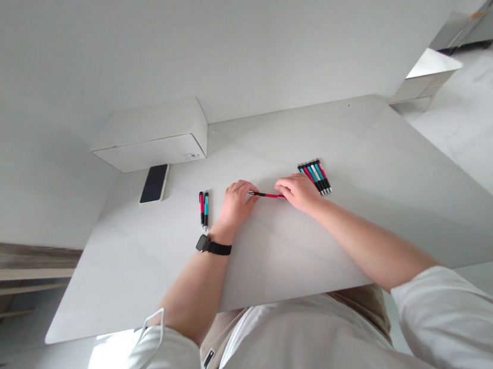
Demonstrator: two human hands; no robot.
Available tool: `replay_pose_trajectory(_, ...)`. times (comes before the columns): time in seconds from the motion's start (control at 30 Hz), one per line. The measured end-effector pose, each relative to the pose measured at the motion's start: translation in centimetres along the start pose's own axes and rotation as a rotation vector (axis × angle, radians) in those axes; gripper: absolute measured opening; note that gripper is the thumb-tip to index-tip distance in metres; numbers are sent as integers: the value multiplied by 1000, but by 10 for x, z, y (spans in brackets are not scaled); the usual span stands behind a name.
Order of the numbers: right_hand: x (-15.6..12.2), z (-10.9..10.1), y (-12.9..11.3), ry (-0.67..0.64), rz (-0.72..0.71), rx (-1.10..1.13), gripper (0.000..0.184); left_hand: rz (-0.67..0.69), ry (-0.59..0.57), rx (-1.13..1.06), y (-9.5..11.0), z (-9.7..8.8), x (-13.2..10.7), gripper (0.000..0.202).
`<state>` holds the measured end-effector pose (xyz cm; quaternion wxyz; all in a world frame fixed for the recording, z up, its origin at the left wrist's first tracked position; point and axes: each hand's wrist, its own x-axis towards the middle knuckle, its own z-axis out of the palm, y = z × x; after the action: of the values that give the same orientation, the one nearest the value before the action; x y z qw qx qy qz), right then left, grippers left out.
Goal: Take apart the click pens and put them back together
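A red pen (268,194) is held level above the white table (359,152) between both hands. My left hand (236,203) is closed on its left, dark end; a black watch sits on that wrist. My right hand (297,191) is closed on its right end. Just right of my right hand lies a row of several red and teal pens (315,176), side by side. Two more pens (204,209), one red and one teal, lie together to the left of my left hand.
A white box (153,136) stands at the table's back left against the wall. A dark phone (154,184) lies flat in front of it. The table's near edge runs just above my lap.
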<state>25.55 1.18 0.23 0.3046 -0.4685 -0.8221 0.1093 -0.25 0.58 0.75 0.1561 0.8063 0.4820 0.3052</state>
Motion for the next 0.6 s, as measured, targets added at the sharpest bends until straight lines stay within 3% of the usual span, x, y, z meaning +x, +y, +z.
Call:
replay_pose_trajectory(0.17,0,-3,6,33,153,260,21,-55,92,-57,-2,-3,1,11)
replay_pose_trajectory(0.33,3,4,7,68,391,848,34,-101,146,-129,-4,-3,1,20)
replay_pose_trajectory(0.47,5,7,0,74,511,1300,35,40,29,-245,6,-5,-2,27)
replay_pose_trajectory(0.6,8,3,-2,63,619,1504,37,171,-206,-402,18,-9,-5,49)
